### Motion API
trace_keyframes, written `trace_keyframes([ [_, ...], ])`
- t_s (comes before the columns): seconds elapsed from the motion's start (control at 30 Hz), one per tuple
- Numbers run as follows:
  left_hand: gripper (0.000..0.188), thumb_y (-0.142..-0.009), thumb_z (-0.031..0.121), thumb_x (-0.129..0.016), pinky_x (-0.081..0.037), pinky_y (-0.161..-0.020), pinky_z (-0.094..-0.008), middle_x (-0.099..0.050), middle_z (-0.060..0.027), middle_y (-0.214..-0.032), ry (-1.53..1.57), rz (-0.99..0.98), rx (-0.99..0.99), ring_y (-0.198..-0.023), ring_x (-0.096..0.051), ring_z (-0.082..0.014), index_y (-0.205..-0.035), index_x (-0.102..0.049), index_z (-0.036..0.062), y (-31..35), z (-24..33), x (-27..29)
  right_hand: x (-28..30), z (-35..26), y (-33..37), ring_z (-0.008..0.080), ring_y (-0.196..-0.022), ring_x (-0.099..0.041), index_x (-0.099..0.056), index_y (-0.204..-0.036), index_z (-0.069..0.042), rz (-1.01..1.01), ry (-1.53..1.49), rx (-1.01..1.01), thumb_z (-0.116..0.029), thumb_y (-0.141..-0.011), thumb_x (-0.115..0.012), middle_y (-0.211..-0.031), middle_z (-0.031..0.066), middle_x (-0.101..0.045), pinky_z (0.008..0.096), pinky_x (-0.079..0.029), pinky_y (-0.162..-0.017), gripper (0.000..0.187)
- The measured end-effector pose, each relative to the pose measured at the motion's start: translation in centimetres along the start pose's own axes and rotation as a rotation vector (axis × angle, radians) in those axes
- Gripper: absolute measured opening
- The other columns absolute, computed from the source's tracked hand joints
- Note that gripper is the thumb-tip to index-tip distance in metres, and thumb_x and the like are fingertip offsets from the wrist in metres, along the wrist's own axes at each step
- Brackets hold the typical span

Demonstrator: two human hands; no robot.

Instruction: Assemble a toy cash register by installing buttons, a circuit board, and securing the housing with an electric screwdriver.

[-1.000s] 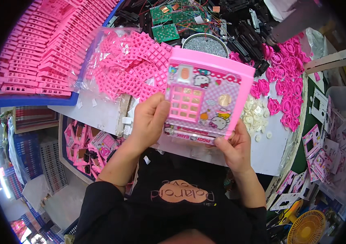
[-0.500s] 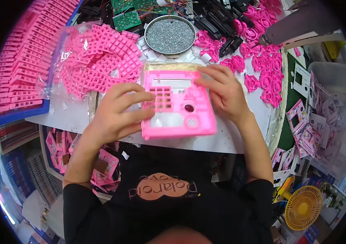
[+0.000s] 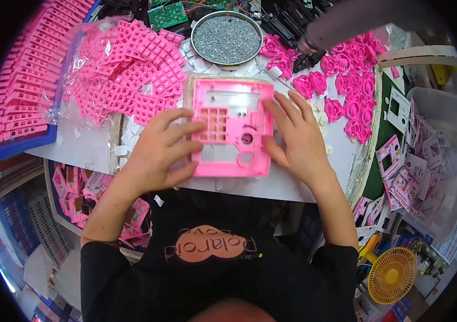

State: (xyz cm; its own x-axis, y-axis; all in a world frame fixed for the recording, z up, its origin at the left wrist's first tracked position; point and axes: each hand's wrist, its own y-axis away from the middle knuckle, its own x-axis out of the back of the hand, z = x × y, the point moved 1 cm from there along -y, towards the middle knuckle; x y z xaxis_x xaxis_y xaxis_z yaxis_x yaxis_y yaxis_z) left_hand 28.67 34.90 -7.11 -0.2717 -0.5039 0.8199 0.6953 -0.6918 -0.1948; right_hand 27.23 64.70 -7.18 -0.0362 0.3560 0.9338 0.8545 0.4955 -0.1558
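Observation:
A pink plastic housing [image 3: 229,147] lies between my hands at the near edge of the white worktop. It has a grid of square holes, a wide window at the top and a ring-shaped opening low on the right. My left hand [image 3: 161,150] holds its left edge, with the fingertips over the rim beside the grid. On the opposite edge, my right hand [image 3: 299,140] grips with thumb and fingers, the fingers slightly spread. The undersides of the fingers and whatever is beneath the housing are hidden.
Behind the housing stands a round metal dish [image 3: 227,40] of small screws. Pink keypads [image 3: 150,64] lie at left, pink ring parts [image 3: 354,88] at right. A dark grey cylindrical tool [image 3: 357,29] hangs over the upper right. A clear bin [image 3: 443,177] stands beyond the worktop's right edge.
The housing has turned slightly and now faces up more squarely. My right hand has moved down from its upper right corner along the right edge. The grey tool appears further left.

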Motion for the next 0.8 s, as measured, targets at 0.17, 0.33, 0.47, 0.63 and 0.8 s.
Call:
trace_keyframes([
  [0.17,0.041,-0.067,0.015,-0.077,-0.041,-0.103,-0.0514,-0.06,-0.0106,-0.131,-0.038,0.05,0.025,-0.126,-0.05,-0.0383,-0.106,-0.066,0.0091,0.0,-1.2,-0.4,-1.2,0.2,-1.2,0.0427,-0.133,-0.041,-0.055,-0.133,-0.007,-0.014,0.028,0.006,-0.025,-0.077,-0.072,-0.144,0.0185,-0.047,0.0517,-0.037,-0.109,0.061],
  [0.33,0.051,-0.069,0.02,-0.079,-0.036,-0.107,-0.053,-0.057,-0.0098,-0.135,-0.033,0.076,-0.019,-0.127,-0.05,-0.0357,-0.117,-0.064,0.0126,-1.3,2.1,-1.1,0.0,1.1,-0.9,0.0381,-0.12,-0.051,-0.063,-0.12,-0.006,0.115,-0.081,0.001,-0.02,-0.079,-0.073,-0.126,0.0162,-0.059,0.046,-0.045,-0.097,0.045],
  [0.47,0.055,-0.07,0.027,-0.08,-0.029,-0.113,-0.0545,-0.055,-0.0073,-0.138,-0.104,-0.088,0.029,-0.129,-0.05,-0.0303,-0.121,-0.063,0.0146,-1.2,2.4,-2.9,1.0,3.2,0.2,0.0295,-0.092,-0.059,-0.07,-0.098,-0.005,0.154,-0.112,-0.1,-0.011,-0.078,-0.074,-0.092,0.0089,-0.067,0.0394,-0.048,-0.077,0.021],
  [0.63,0.052,-0.07,0.028,-0.08,-0.028,-0.113,-0.056,-0.056,-0.0068,-0.135,-0.082,-0.06,0.038,-0.128,-0.049,-0.0299,-0.119,-0.064,0.0143,-1.3,2.3,-3.4,-1.0,2.6,0.8,0.0272,-0.082,-0.056,-0.068,-0.089,-0.007,0.081,0.062,-0.149,-0.01,-0.078,-0.075,-0.083,0.0058,-0.063,0.0393,-0.045,-0.073,0.013],
  [0.8,0.052,-0.071,0.027,-0.08,-0.028,-0.113,-0.0565,-0.056,-0.007,-0.134,-0.069,-0.047,0.048,-0.128,-0.049,-0.0299,-0.118,-0.064,0.0139,-1.3,2.4,-3.4,-2.0,2.1,0.8,0.0265,-0.082,-0.055,-0.063,-0.084,-0.009,0.12,0.097,-0.154,-0.014,-0.078,-0.072,-0.082,0.0057,-0.059,0.0414,-0.04,-0.072,0.011],
])
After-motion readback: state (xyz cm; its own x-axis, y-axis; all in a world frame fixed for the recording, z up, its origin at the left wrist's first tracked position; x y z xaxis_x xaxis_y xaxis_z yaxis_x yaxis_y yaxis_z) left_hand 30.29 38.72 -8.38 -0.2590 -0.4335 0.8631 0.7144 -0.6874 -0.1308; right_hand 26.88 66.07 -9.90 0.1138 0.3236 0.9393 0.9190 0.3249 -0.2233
